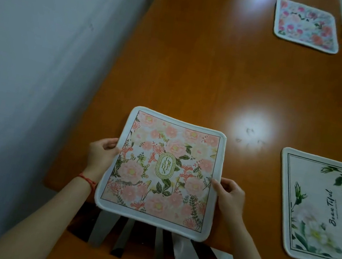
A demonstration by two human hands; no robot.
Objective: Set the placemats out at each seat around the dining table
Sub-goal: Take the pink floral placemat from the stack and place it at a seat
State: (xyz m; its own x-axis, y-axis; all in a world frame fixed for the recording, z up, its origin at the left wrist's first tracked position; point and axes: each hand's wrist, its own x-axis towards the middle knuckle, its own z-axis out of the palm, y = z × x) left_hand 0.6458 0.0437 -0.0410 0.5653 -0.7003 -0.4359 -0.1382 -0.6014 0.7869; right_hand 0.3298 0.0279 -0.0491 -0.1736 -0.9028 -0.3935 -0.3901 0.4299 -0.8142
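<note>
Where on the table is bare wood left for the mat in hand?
Bare wood runs from the held Garden mat up to the pink floral mat, along the wall-side edge. The right side holds the Beautiful mat.

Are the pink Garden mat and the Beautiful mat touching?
Apart. The head view shows bare wooden table between the Garden placemat and the Beautiful placemat.

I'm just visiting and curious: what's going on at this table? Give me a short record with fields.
Setting: wooden dining table beside a wall
Held item: pink floral "Garden" placemat
Left hand: grips the mat's left edge
Right hand: grips the mat's right edge
Mat position: over the near table edge, above a chair back
Already laid: "Beautiful" placemat, rose placemat, and one more, barely visible, at the far end
</note>
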